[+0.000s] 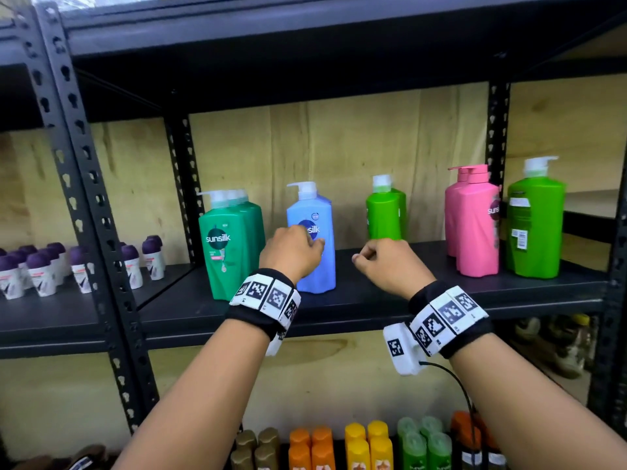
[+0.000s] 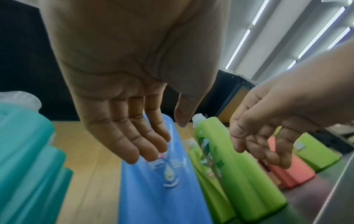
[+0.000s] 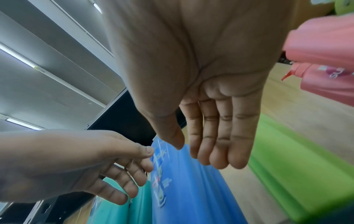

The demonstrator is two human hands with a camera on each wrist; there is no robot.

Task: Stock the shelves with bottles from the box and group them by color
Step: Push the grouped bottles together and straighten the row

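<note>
A blue pump bottle [image 1: 314, 239] stands upright on the black shelf [image 1: 373, 293], between a row of dark green bottles [image 1: 230, 242] and two lime green bottles [image 1: 385, 212]. Pink bottles [image 1: 475, 222] and one more lime green bottle [image 1: 536, 225] stand at the right. My left hand [image 1: 293, 251] hovers just in front of the blue bottle [image 2: 162, 181], fingers relaxed and holding nothing. My right hand [image 1: 380, 261] hangs to the right of the blue bottle [image 3: 191, 189], fingers loosely bent and empty. The box is out of sight.
Small purple-capped roll-on bottles [image 1: 44, 269] fill the neighbouring shelf at the left. Below stand rows of smaller brown, orange [image 1: 312, 446], yellow and green bottles. A black perforated upright [image 1: 91, 205] divides the two racks. A plywood wall backs the shelf.
</note>
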